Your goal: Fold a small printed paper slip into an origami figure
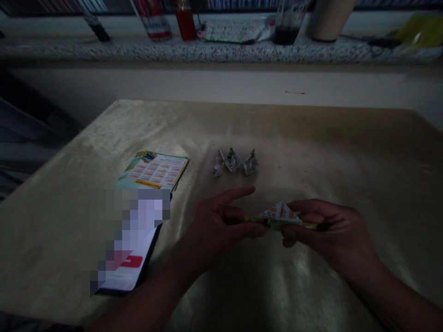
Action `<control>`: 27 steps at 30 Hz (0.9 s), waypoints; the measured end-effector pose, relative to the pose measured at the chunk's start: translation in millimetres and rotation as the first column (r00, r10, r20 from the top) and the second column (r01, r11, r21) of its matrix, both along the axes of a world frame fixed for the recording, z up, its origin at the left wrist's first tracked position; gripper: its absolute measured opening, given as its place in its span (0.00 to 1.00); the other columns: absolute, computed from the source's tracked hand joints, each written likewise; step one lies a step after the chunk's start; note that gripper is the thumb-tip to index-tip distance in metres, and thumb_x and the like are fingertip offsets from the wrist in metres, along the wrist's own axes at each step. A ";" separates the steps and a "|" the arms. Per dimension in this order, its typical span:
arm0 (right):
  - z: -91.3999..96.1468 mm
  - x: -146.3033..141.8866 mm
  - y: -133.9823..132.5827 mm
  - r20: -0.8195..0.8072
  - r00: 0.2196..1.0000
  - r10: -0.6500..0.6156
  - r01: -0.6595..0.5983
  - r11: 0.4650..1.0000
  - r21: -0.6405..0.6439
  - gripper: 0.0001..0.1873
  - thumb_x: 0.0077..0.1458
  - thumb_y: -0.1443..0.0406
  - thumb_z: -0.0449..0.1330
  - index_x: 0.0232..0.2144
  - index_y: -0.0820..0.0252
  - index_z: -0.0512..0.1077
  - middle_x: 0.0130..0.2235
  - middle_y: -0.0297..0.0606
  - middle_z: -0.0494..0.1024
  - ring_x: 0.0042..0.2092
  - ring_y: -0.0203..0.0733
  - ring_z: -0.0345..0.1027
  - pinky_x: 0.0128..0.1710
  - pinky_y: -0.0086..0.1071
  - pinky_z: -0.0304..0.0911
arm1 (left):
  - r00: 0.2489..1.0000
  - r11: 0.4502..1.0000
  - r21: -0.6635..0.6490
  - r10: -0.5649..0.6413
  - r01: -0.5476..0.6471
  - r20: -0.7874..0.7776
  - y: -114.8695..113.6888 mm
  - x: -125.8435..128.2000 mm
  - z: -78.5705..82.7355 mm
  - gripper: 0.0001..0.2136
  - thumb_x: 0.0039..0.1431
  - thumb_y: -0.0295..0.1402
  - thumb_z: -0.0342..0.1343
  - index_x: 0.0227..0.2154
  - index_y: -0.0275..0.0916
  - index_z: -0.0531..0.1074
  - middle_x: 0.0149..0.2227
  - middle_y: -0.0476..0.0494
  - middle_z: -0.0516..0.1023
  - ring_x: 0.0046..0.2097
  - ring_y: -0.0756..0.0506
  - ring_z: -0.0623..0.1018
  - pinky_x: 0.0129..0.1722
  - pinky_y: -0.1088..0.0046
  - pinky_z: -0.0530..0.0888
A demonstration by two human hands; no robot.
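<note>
Between my two hands is a folded paper boat (281, 212), a small printed piece with a pointed middle and flat green-yellow ends. My left hand (221, 219) pinches its left end between thumb and fingers, the index finger stretched out above. On the other end, the thumb and fingers of my right hand (328, 226) are closed. Beyond my hands, three small folded paper boats stand in a row on the table: a left one (218, 162), a middle one (232, 160) and a right one (250, 162).
A stack of printed paper sheets (155, 170) lies on the table (346, 152) at the left. Nearer to me is a phone (138, 263) with a lit, partly blurred screen. On the stone ledge (214, 54) behind stand a can (154, 20), a red bottle (186, 23) and a packet (237, 31).
</note>
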State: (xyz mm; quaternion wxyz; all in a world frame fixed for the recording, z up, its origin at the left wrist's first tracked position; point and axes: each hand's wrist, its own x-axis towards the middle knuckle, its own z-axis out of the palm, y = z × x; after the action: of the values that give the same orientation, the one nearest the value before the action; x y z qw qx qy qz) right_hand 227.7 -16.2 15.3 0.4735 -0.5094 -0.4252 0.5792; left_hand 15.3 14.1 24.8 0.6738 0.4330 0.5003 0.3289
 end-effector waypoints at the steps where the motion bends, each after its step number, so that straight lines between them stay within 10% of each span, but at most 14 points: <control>1: 0.1 0.4 0.7 0.015 1.000 -0.002 0.002 1.000 0.011 0.13 0.43 0.71 0.76 0.33 0.53 0.83 0.25 0.32 0.85 0.22 0.39 0.80 0.22 0.23 0.77 | 1.000 1.000 0.014 0.017 -0.017 -0.009 -0.2 -0.2 0.1 0.31 0.40 0.24 0.76 0.51 0.41 0.78 0.24 0.53 0.85 0.27 0.51 0.83 0.27 0.84 0.76; 16: 0.3 -1.3 -1.0 0.121 0.992 -0.020 0.003 0.991 0.135 0.13 0.44 0.72 0.74 0.33 0.55 0.80 0.25 0.30 0.85 0.24 0.33 0.79 0.23 0.16 0.73 | 0.992 0.975 0.204 0.072 -0.093 0.107 -8.7 1.8 -5.3 0.08 0.49 0.22 0.69 0.24 0.39 0.76 0.23 0.54 0.84 0.27 0.52 0.84 0.28 0.84 0.79; 21: 1.0 -2.7 -1.9 0.179 0.980 -0.090 0.056 0.981 0.187 0.13 0.43 0.72 0.75 0.31 0.54 0.80 0.25 0.29 0.85 0.24 0.34 0.79 0.23 0.16 0.73 | 0.975 0.868 0.491 0.168 -0.077 -0.143 -14.8 1.1 -7.5 0.11 0.50 0.21 0.70 0.29 0.47 0.84 0.28 0.58 0.86 0.30 0.55 0.83 0.30 0.88 0.76; 27: 2.0 -3.5 -5.3 0.262 0.956 -0.133 0.072 0.971 0.228 0.11 0.43 0.70 0.75 0.30 0.54 0.79 0.23 0.30 0.84 0.22 0.36 0.78 0.21 0.19 0.72 | 0.975 0.859 0.505 0.174 -0.081 -0.140 -16.0 4.7 -10.1 0.10 0.52 0.24 0.69 0.33 0.49 0.85 0.31 0.56 0.86 0.32 0.53 0.83 0.32 0.84 0.76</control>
State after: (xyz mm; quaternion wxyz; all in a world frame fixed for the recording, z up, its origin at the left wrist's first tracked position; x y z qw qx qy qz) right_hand 224.1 -21.5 17.3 0.4919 -0.5518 -0.5203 0.4276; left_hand 19.9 -2.0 14.7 0.4682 0.5854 0.4858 0.4496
